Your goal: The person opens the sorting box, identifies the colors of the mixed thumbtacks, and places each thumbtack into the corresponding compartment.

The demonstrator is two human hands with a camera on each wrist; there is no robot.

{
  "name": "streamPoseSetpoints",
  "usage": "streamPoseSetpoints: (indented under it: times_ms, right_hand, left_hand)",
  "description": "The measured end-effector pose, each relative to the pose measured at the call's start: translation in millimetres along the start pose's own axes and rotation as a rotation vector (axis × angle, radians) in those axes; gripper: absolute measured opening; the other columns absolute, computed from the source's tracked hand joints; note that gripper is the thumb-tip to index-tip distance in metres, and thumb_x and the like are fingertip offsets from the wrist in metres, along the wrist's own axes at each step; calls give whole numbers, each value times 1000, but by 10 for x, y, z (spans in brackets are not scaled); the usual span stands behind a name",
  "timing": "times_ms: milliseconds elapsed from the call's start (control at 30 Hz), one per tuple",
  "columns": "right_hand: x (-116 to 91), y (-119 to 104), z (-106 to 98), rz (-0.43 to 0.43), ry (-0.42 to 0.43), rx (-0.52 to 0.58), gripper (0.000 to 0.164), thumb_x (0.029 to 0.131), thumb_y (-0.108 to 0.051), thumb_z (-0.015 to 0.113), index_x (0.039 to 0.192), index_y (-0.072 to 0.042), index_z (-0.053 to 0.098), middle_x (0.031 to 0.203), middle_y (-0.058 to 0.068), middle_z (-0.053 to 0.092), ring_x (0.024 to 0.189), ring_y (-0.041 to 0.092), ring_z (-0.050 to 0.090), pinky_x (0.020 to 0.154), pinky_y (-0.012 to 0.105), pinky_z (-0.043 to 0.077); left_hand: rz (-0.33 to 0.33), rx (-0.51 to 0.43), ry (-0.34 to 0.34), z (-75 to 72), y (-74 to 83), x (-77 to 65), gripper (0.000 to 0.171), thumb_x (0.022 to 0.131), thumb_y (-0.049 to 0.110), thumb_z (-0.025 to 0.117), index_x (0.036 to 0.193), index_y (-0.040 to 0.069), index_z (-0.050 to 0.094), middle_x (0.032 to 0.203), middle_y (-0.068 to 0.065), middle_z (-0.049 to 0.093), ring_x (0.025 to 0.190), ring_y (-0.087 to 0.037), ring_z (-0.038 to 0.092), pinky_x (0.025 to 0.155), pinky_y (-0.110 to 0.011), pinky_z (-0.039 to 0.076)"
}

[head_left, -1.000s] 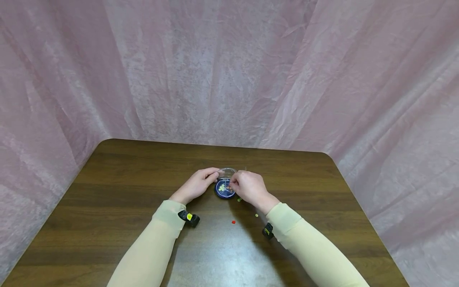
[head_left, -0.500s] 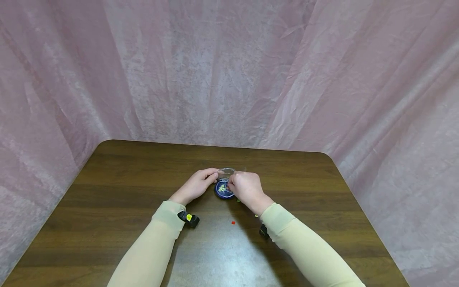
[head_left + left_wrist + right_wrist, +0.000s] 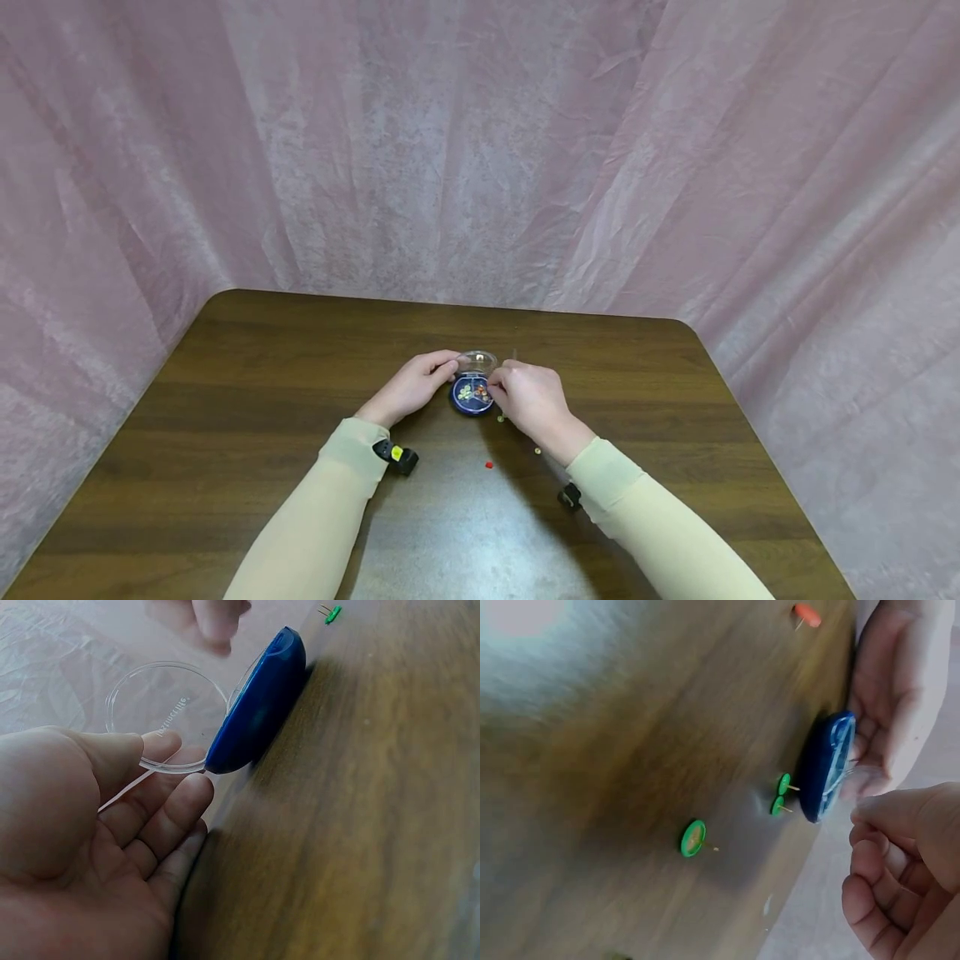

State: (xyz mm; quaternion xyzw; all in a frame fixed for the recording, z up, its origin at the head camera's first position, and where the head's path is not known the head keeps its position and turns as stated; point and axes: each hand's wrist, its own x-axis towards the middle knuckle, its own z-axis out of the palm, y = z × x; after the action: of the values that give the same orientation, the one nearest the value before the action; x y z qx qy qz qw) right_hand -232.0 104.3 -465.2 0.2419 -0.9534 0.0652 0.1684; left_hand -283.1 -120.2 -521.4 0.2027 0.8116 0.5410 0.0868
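I have the case on the table, its clear lid hinged open at the back; my left hand pinches that lid between thumb and fingers. My right hand is at the case's right edge, fingers curled and thumb close to the forefinger; I can't tell whether a pin sits between them. I judge this to be sorting by colour: green in the left compartment, orange in the right. I should hold the lid lightly so the case doesn't tip, and release low. Two green pins beside the case and another green pin farther off stand points up, so I'd take each by its head's edge; the red pin lies nearer me.
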Motion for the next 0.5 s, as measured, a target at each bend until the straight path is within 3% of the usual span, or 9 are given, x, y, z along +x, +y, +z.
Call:
streamPoseSetpoints:
  times_ms: [133, 500]
  right_hand:
    - [-154, -13, -110, -24, -15, 21, 9, 86, -20, 69, 84, -26, 75, 73, -16, 51, 60, 4, 51, 52, 30, 43]
    - [-454, -76, -278, -170, -177, 100, 4, 87, -30, 75, 85, -29, 71, 82, -18, 59, 70, 1, 56, 60, 26, 46]
  left_hand:
    - [-5, 7, 2, 3, 1, -10, 32, 106, 32, 48, 132, 22, 65, 127, 7, 64, 112, -12, 60, 98, -34, 45]
    - [-9, 16, -6, -4, 19, -11, 34, 107, 33, 47, 132, 21, 65, 127, 8, 64, 112, -13, 60, 99, -35, 44]
